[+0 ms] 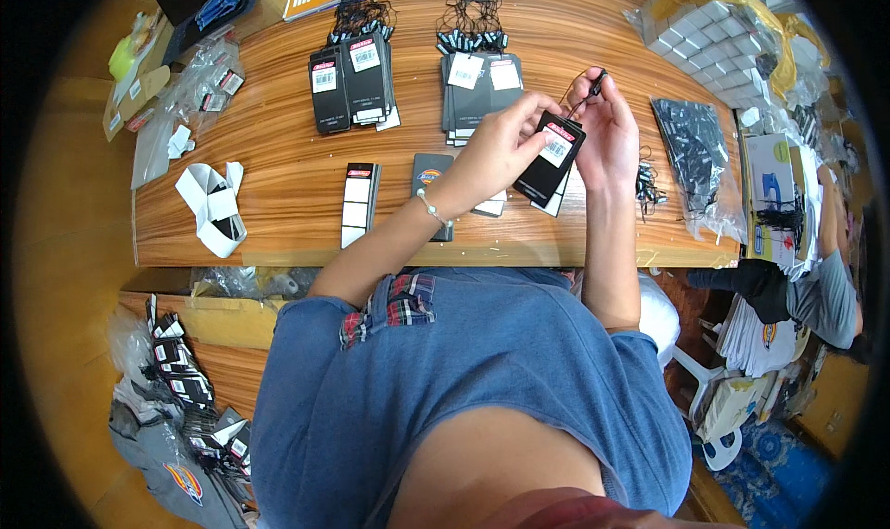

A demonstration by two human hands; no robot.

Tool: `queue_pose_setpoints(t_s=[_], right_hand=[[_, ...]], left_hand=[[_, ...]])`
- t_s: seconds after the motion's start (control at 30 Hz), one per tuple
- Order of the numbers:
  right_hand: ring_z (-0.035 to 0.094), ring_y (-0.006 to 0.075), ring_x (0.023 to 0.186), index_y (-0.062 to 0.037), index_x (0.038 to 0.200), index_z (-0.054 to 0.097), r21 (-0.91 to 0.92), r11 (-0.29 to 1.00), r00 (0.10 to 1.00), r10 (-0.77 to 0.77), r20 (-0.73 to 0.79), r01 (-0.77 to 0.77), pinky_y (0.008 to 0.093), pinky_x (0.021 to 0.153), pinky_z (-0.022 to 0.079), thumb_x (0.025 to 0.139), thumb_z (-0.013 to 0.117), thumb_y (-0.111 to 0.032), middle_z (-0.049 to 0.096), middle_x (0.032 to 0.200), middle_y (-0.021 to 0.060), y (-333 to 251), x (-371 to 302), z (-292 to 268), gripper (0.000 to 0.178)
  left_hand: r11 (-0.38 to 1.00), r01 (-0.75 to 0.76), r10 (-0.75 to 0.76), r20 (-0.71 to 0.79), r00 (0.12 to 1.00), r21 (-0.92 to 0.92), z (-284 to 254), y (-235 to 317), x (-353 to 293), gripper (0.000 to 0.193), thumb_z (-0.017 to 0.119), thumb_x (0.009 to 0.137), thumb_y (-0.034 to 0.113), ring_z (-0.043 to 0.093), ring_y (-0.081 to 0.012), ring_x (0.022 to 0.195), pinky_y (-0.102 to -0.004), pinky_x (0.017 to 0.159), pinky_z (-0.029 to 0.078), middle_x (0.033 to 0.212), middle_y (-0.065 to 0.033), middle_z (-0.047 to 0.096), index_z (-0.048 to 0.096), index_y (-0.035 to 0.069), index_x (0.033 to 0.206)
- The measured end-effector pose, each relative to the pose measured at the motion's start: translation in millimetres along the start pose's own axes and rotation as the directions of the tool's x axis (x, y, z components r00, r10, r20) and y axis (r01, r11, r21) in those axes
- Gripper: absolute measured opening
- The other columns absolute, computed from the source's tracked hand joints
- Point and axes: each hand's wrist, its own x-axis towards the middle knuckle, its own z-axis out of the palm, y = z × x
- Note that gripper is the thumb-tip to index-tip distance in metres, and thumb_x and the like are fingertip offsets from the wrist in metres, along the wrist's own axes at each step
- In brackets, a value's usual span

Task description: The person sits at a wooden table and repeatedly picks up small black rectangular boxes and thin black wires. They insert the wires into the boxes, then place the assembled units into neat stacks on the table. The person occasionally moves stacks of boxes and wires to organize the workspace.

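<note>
My left hand [496,153], with a beaded bracelet at the wrist, pinches black hang tags [533,178] that carry a white barcode sticker and a red band. The thin black tag string [577,110] runs up from their top. Its plug end [600,80] sits between the fingertips of my right hand [610,140], which is curled beside the tags. Just below and left of my left hand lie a dark card stack [432,169] with a round emblem and a strip of white labels [357,202]. Loose black strings [651,188] lie right of my right wrist.
Two groups of strung hang tags, a left one [374,84] and a middle one [464,112], lie at the back. A clear bag of strings [691,149] and a bag of white boxes [700,42] fill the right side. A curled white strip [199,188] lies left.
</note>
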Motion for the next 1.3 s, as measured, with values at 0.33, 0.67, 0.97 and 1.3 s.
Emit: queue_pose_setpoints(t_s=[0.33,0.67,0.97,1.3], right_hand=[[0.046,0.011,0.076,-0.0099,0.091,0.054,0.03,0.997,0.995,-0.074,-0.063,0.076,0.0276,0.07,0.038,0.088,0.051,-0.021,0.055,0.084,0.001,-8,25,12,0.012],[0.039,0.0082,0.052,-0.0091,0.077,0.055,-0.516,0.833,0.976,-0.217,0.031,0.201,0.023,0.048,0.032,0.084,0.056,-0.016,0.048,0.064,-0.001,12,181,4,0.009],[0.032,0.007,0.043,-0.016,0.063,0.048,-0.449,0.886,0.989,0.057,-0.138,-0.114,0.0216,0.039,0.025,0.079,0.057,-0.019,0.039,0.052,-0.0053,18,238,14,0.019],[0.033,0.0082,0.044,-0.0177,0.065,0.05,-0.592,0.791,0.984,0.067,-0.167,-0.155,0.0234,0.042,0.028,0.077,0.059,-0.023,0.038,0.051,-0.0049,24,238,-6,0.016]], left_hand=[[0.956,0.024,-0.019,0.02,1.0,-0.294,-11,-20,16,0.024,0.051,0.086,-0.001,0.056,-0.0077,0.085,-0.0211,0.072,0.047,0.09,-0.0043,0.06,0.044,0.005,0.107],[0.972,0.18,-0.143,-0.228,0.963,0.153,-91,-45,44,0.029,0.062,0.079,0.005,0.06,-0.0075,0.074,-0.0187,0.064,0.048,0.083,-0.0045,0.063,0.056,0.002,0.107],[0.979,0.164,-0.181,-0.135,0.974,-0.124,-85,-38,54,0.03,0.065,0.077,0.005,0.058,-0.0062,0.068,-0.0177,0.057,0.047,0.075,-0.0029,0.061,0.056,0.001,0.105],[0.582,0.022,0.245,-0.201,0.949,0.813,-63,-52,62,0.029,0.072,0.068,0.024,0.049,-0.0237,0.086,-0.0363,0.077,0.042,0.088,-0.0042,0.057,0.064,0.013,0.093]])
